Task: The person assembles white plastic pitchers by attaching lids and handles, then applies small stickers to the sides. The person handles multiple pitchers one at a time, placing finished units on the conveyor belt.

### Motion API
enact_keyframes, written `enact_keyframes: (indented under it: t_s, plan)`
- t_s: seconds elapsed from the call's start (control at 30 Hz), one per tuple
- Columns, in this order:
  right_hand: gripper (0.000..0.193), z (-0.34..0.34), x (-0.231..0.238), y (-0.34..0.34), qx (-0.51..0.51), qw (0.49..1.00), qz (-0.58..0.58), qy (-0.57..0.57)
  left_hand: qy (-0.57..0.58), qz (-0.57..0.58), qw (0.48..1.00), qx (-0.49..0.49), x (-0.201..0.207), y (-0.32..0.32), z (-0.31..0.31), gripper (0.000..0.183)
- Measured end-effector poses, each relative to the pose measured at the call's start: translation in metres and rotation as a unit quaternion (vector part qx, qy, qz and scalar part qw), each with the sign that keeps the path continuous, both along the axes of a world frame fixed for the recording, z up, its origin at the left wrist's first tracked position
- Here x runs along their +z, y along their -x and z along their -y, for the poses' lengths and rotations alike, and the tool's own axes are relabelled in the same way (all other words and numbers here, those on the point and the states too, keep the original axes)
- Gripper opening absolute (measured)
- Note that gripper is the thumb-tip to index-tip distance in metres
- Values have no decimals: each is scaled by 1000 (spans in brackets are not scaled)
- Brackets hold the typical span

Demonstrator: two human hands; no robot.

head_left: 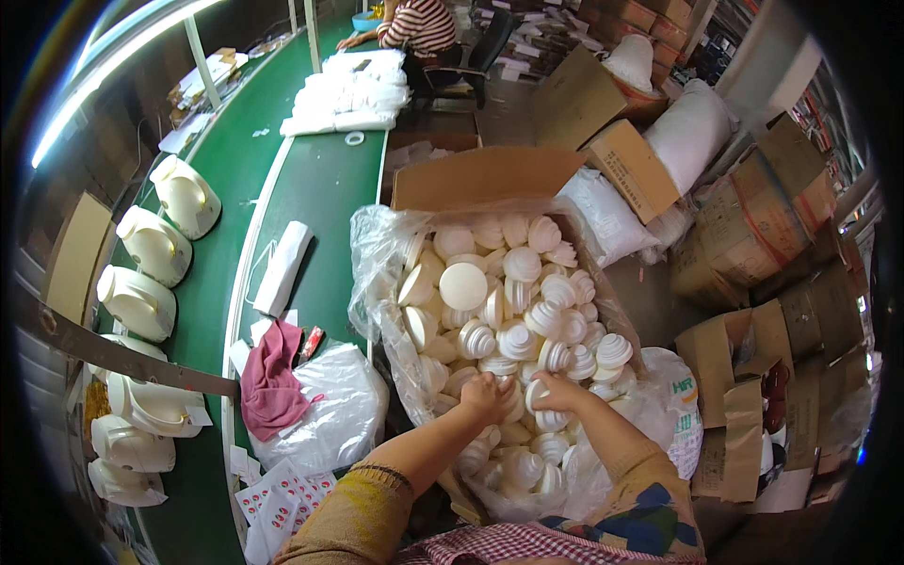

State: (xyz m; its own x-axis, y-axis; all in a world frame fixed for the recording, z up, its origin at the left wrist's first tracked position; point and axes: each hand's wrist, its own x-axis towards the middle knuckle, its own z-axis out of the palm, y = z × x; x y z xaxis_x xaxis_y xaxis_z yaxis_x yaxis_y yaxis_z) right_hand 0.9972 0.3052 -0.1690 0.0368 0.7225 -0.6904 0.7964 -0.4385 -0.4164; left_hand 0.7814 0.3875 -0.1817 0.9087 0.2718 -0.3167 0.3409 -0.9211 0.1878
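Both my hands reach into an open carton lined with clear plastic [372, 273] and filled with cream-white, round, stepped plastic caps [516, 341]. My left hand [484, 397] is closed, its fingers curled against a cap [514, 403] among the others; its underside grip is partly hidden. Just to the right, my right hand [557, 392] pinches another cap [537, 394] by its edge. One cap [462, 286] farther back lies with its flat disc face up. The rest are heaped at all angles around my fingers.
Left of the carton runs a green conveyor belt [202, 348] with white rounded appliance housings [151, 245] along its far-left side. A pink cloth [278, 377] lies on plastic bags [344, 400]. Cartons [753, 226] and white sacks [692, 137] crowd the right. A person in stripes [421, 26] sits ahead.
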Motion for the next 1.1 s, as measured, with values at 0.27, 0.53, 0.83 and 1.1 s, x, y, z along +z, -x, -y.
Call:
enact_keyframes:
  t_s: [0.27,0.53,0.83,1.1]
  plan:
    - [82,18,13,11,26,996,60,-56,96,-19,985,139,38,19,-1,78]
    - [79,8,11,4,36,996,-87,-2,161,-57,974,145,36,33,-4,99]
    - [69,36,-30,-26,-89,966,-236,58,178,-74,970,146,14,-12,5,105]
    - [59,48,47,-19,-231,894,-382,-38,211,63,944,244,64,35,0,93]
